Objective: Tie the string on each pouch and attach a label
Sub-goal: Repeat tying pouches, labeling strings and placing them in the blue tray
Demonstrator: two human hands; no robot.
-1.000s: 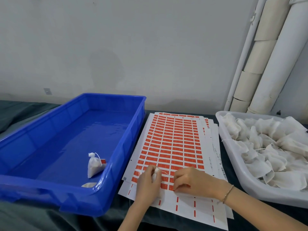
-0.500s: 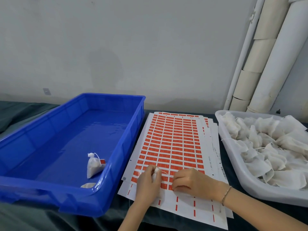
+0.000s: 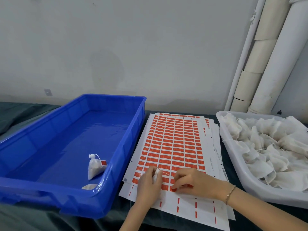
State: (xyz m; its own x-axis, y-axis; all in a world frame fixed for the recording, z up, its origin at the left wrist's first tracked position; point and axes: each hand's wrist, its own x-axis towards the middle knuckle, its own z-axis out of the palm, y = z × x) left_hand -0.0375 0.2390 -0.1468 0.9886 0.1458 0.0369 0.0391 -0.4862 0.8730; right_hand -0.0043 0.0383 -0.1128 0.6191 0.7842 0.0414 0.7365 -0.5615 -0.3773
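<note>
At the near end of the white sheet of orange labels [image 3: 173, 144], the left hand [image 3: 148, 185] grips a small white cloth pouch [image 3: 155, 175]. The right hand [image 3: 198, 182] pinches one label [image 3: 173, 189] in its grip. Better to peel from a corner, keeping the string [image 3: 166, 173] slack. A blue plastic tray [image 3: 106, 180] lies left of the sheet and a white plastic tray [image 3: 236, 160] right of it, so lift straight up.

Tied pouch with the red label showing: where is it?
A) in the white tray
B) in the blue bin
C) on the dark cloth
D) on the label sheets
B: the tied pouch with its red label sits on the floor of the blue bin, close to the bin's right wall.
</note>
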